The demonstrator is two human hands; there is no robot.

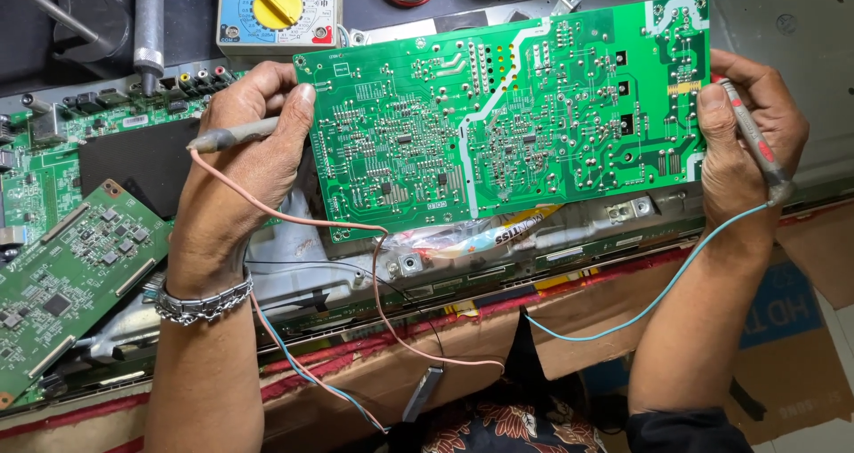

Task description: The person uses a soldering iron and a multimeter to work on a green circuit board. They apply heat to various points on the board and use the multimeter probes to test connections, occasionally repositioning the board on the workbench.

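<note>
Both hands hold up a large green circuit board [503, 115], solder side facing me. My left hand [249, 142] grips its left edge and also pinches a grey test probe [233, 136] trailing a pinkish wire [356, 231]. A metal bracelet circles that wrist. My right hand [747, 142] grips the board's right edge together with a red and grey test probe [756, 137] with a light blue wire [658, 293].
A yellow-dial multimeter [277, 8] and a soldering iron [149, 22] lie at the back. A smaller green board [67, 284] and a mainboard [53, 151] sit at left on an opened metal chassis [498, 257]. Cardboard [792, 328] lies at right.
</note>
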